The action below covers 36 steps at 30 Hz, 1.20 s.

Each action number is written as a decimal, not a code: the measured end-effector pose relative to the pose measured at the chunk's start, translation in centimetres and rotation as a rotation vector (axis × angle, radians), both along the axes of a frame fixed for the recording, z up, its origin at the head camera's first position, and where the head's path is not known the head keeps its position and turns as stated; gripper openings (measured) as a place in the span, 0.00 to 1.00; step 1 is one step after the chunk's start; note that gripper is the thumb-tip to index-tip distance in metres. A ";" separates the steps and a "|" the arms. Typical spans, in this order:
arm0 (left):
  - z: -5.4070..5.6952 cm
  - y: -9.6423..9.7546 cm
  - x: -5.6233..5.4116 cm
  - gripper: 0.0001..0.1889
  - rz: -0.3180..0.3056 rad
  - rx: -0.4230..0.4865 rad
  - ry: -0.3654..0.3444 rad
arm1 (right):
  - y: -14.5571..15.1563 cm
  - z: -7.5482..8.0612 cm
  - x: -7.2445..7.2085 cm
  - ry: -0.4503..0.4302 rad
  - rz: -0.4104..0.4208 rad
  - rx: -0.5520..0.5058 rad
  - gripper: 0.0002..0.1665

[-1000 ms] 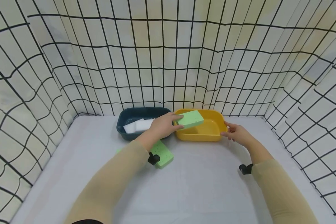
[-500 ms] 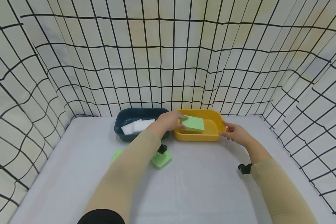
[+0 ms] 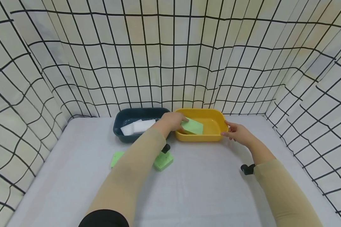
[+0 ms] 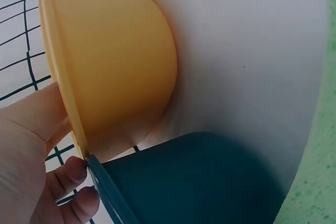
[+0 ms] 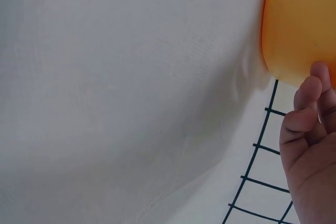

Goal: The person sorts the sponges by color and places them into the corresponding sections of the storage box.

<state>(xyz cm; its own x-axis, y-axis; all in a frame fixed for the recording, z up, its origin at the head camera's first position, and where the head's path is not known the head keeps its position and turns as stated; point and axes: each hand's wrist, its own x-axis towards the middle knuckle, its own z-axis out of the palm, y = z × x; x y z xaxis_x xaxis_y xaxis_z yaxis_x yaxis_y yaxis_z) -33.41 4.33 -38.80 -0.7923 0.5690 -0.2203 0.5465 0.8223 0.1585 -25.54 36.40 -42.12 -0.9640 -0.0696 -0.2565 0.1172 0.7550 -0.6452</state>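
Note:
In the head view my left hand [image 3: 172, 121] reaches over the near left rim of a yellow plastic tub [image 3: 213, 137] and holds a light green sponge [image 3: 194, 126], tilted inside it. The left wrist view shows this hand [image 4: 31, 166] at the touching rims of the yellow tub [image 4: 115, 51] and a dark blue tub [image 4: 194, 187]; the held sponge is hidden there. My right hand [image 3: 238, 135] pinches the yellow tub's right rim. Its loosely curled fingers [image 5: 310, 90] lie against the tub's outer wall in the right wrist view.
The dark blue tub [image 3: 122, 137] holds white sponge-like blocks [image 3: 137, 127]. Two green pieces lie on the white tabletop: a sponge [image 3: 163, 160] and a piece at the left [image 3: 117, 157], partly behind my left arm. Black wire mesh [image 3: 173, 67] surrounds the back and sides.
My left hand has lowered the green sponge into the yellow tub, still holding it. The right hand keeps its hold on the rim. The head view has shifted slightly.

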 end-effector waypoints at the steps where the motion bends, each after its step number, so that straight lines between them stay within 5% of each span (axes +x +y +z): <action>1: 0.0 0.0 0.0 0.28 0.005 0.005 0.001 | 0.0 0.0 0.0 -0.001 0.002 0.002 0.50; 20: 0.9 -1.6 0.7 0.29 -0.031 0.113 0.000 | -0.3 -0.2 0.0 -0.005 -0.011 0.007 0.50; 30: 2.0 -4.9 3.9 0.29 -0.078 0.186 0.038 | -0.2 -0.2 0.1 -0.014 -0.006 0.019 0.50; 36: 2.1 -7.3 6.3 0.28 -0.138 0.142 0.075 | -0.3 -0.1 0.1 -0.005 0.009 0.022 0.51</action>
